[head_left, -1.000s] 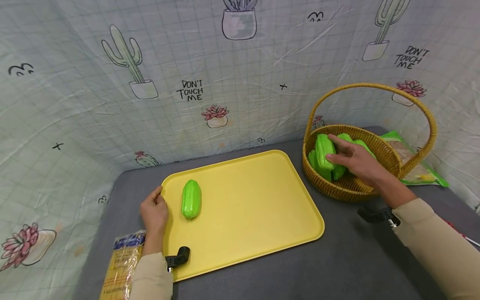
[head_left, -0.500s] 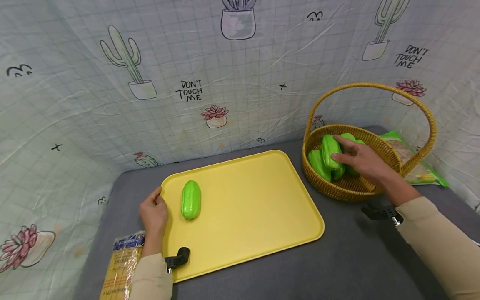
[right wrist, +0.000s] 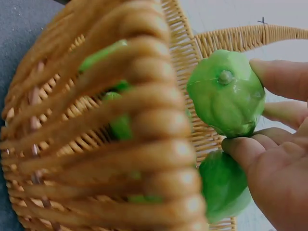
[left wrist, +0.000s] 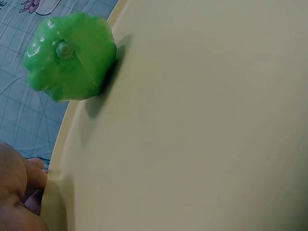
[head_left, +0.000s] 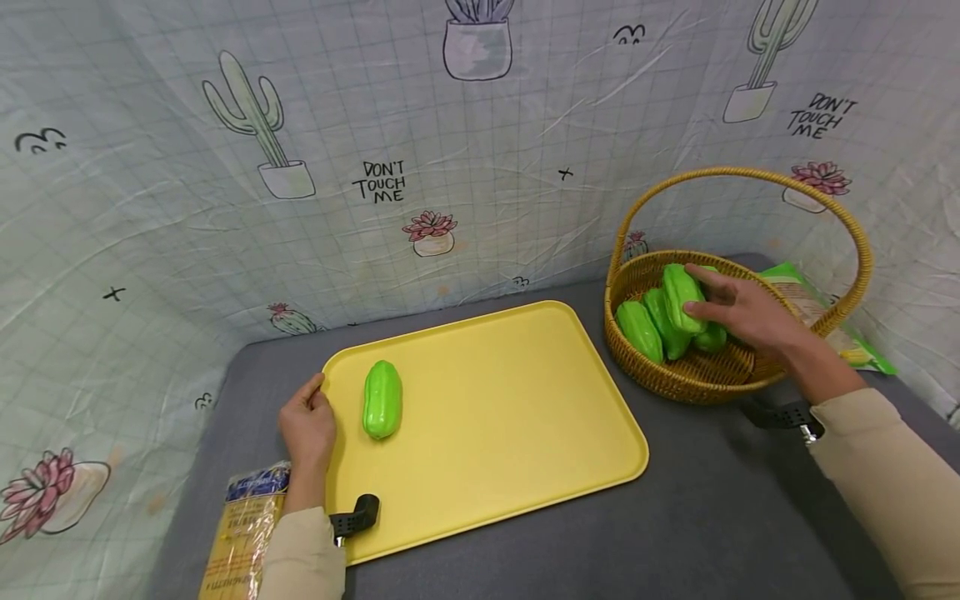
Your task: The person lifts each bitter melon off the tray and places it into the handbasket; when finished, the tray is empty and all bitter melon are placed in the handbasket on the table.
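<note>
In the head view my right hand is over the basket, pinching a ribbed, elongated green plastic vegetable between thumb and fingers. The right wrist view shows the stem end of this vegetable facing the camera. Several more like it lie in the wicker basket, one of them a green vegetable at the left wall. My left hand grips the left rim of the yellow tray. On that tray, near the hand, lies a single green vegetable.
The basket's tall handle arches over my right hand. Behind the basket is a green-edged packet. A spaghetti packet lies beside my left forearm. A patterned cloth hangs behind the grey table.
My right hand has moved the held green vegetable rightward within the basket, uncovering others on the left. The left hand, the tray and the vegetable on it have stayed put.
</note>
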`<action>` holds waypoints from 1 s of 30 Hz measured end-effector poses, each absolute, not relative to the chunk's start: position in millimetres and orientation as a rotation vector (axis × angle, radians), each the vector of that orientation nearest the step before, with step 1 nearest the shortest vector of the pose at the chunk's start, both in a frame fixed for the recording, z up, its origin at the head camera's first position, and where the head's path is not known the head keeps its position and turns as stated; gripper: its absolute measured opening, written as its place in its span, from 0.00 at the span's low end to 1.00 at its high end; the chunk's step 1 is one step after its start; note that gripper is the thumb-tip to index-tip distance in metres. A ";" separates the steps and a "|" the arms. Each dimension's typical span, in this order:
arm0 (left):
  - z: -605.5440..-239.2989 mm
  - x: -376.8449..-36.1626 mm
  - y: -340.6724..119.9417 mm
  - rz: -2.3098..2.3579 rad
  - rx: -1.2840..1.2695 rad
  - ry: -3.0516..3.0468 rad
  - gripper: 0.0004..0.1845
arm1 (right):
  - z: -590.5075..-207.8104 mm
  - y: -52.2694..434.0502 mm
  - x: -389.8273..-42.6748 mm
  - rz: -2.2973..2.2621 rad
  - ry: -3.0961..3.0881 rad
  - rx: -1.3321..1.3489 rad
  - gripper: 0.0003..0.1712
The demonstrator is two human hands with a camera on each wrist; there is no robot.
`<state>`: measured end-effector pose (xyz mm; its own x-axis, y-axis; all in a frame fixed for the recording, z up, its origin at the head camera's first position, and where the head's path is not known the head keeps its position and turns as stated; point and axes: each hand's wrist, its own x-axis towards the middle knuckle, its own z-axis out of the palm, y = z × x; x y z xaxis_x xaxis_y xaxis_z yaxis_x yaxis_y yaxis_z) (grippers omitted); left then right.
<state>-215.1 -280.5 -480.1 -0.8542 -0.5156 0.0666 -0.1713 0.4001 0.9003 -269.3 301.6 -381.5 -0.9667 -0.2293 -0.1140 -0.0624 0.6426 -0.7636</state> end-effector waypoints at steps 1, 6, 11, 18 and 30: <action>-480.4 -214.9 -280.6 -1.436 0.594 -2.329 0.23 | -381.9 302.8 -269.6 -1.222 2.661 -0.248 0.46; -482.4 -214.1 -280.4 -1.430 0.598 -2.334 0.23 | -385.1 307.2 -270.2 -1.159 2.678 -0.251 0.44; -483.3 -214.5 -279.1 -1.406 0.606 -2.345 0.23 | -388.8 311.9 -270.5 -1.106 2.686 -0.248 0.43; -482.8 -215.1 -278.2 -1.402 0.602 -2.335 0.23 | -388.3 312.5 -273.3 -1.163 2.657 -0.275 0.42; -481.8 -215.4 -278.4 -1.368 0.599 -2.340 0.22 | -385.3 306.1 -275.8 -1.020 2.751 -0.351 0.41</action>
<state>-215.4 -278.4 -481.8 -0.8439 -0.5278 0.0959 -0.1754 0.4404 0.8805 -275.8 306.1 -385.3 -0.9546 -0.2835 -0.0911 -0.1555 0.7355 -0.6594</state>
